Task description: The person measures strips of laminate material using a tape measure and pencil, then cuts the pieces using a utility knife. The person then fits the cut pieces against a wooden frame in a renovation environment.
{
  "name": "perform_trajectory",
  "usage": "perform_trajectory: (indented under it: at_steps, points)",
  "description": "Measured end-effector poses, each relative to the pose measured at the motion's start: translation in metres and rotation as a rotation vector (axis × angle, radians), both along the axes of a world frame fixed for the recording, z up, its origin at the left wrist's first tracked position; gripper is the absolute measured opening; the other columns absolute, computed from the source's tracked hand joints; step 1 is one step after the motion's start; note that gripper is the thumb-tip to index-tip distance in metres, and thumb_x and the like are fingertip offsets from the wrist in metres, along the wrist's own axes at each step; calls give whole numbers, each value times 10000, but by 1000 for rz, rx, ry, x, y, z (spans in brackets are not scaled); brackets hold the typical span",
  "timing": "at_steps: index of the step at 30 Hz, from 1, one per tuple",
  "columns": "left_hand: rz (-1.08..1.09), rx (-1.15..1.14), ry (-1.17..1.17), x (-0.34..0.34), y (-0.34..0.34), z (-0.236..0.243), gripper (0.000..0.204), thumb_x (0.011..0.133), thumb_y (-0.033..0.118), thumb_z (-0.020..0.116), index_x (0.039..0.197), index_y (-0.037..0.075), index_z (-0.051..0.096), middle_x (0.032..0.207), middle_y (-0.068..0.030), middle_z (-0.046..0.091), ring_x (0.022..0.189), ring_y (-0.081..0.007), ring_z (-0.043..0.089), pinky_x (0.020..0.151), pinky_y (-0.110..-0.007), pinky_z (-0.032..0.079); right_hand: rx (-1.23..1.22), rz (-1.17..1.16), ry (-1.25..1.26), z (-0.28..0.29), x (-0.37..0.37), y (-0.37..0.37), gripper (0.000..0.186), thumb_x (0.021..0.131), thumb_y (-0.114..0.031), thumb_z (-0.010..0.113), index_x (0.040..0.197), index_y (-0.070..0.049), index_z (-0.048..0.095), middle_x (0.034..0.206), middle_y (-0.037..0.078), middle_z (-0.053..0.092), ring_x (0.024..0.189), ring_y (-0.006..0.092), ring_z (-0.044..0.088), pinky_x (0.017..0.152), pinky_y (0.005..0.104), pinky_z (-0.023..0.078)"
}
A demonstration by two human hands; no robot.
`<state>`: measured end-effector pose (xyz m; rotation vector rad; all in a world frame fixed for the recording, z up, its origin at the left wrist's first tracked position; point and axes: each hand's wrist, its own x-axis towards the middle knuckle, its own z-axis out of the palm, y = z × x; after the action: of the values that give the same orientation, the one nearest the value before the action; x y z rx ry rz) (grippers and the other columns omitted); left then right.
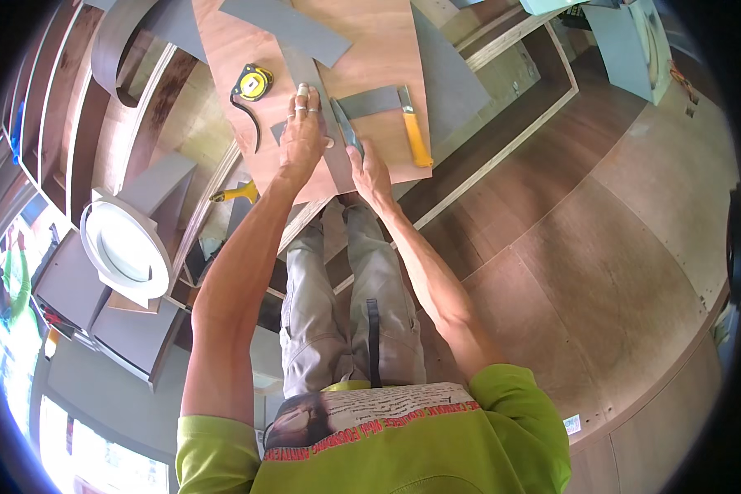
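My left hand (303, 136) lies with fingers extended on a long grey strip (339, 173), pressing it onto a plywood board (230, 49). My right hand (369, 173) grips a grey-bladed knife (344, 122) just beside that strip, its blade pointing away from me. A short grey piece (370, 99) crosses under the blade. A yellow-handled bladed tool (417, 136) rests at the board's right side. To the left of my left hand sit a yellow tape measure (253, 82) and a thin dark curved object (251, 123). Another grey piece (292, 29) lies at the far part of the board.
Open wooden framing (519, 132) surrounds the board. A yellow-handled scraper (237, 193) is at lower left, near a round white fitting (125, 243) and grey panels (74, 276). A grey sheet (461, 90) shows behind the board. Wooden panelling (568, 329) spans the right.
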<state>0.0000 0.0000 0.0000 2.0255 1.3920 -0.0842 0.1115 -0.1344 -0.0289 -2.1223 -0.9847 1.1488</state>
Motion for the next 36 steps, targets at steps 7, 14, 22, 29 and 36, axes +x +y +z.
perform_trajectory:
  at_steps: [7, 14, 22, 29, 36]
  points:
    - [1, 4, 28, -1, 1, 3, 1027, 588, 37, 865, 1451, 63, 309, 1528, -113, 289, 1406, -344, 320, 1057, -426, 475, -100, 81, -87, 7, -4, 5, 372, 1003, -355, 500, 1150, -13, 513, 984, 282, 621, 908, 481, 606, 754, 534, 487]
    - [-1, 43, 19, 0, 1, -2, 1009, 588, 22, 853, 1444, 67, 320, 1523, -111, 301, 1403, -344, 326, 1047, -421, 486, -231, 143, -86, 14, -7, 12, 353, 996, -324, 513, 1129, 2, 481, 994, 290, 614, 888, 466, 619, 723, 530, 505]
    - [-7, -9, 19, 1, 3, -2, 1089, 587, 36, 861, 1489, 96, 254, 1552, -114, 258, 1425, -363, 288, 1043, -448, 495, -134, 144, -186, 3, -8, 6, 396, 989, -298, 529, 1215, 19, 453, 964, 277, 604, 873, 460, 615, 721, 524, 512]
    - [-14, -4, 18, 0, 2, -3, 1102, 594, 49, 865, 1501, 107, 242, 1558, -110, 241, 1423, -371, 287, 1044, -455, 494, -147, 147, -121, 7, -8, 9, 459, 978, -292, 546, 1268, 52, 455, 1030, 278, 605, 921, 455, 611, 753, 506, 521]
    - [-26, -30, 69, 5, 3, 0, 1075, 612, 49, 857, 1497, 92, 249, 1555, -117, 248, 1418, -363, 297, 1043, -438, 498, -101, 96, -170, -4, -11, -44, 344, 994, -317, 525, 1067, 17, 488, 1028, 309, 606, 928, 461, 611, 763, 517, 497]
